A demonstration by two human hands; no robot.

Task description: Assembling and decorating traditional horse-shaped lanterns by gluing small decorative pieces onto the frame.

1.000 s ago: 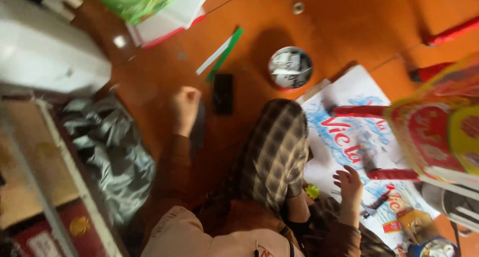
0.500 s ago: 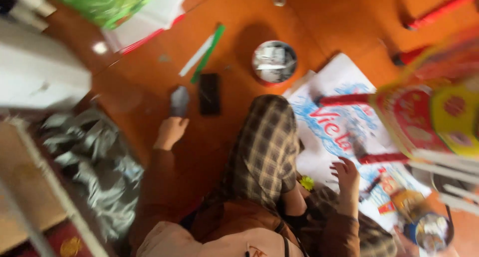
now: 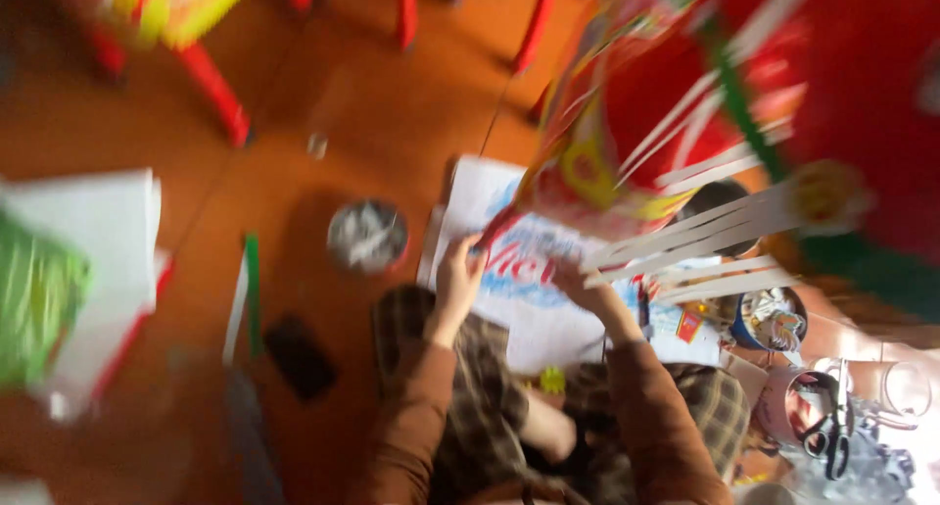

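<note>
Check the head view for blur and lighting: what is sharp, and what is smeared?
Head view: strong motion blur smears the red and yellow paper structure at upper right and the white paper stack at left. The scissors and both hands, left hand and right hand, read a little clearer. Warm light; bottom right corner washed out.

- There is one view only, from a camera worn on the person's head, so no second view shares any part of the scene.
- It looks steeply down past brown sleeves and checked trousers to the orange floor [image 3: 372, 103].
- It sits close: the left hand [image 3: 458, 270] and right hand [image 3: 578, 285] fall near mid-frame, at the white poster [image 3: 529, 319].
- A red and yellow paper decoration [image 3: 705, 103] hangs nearest the lens, filling the upper right.
- The whole picture is blurred.
</note>
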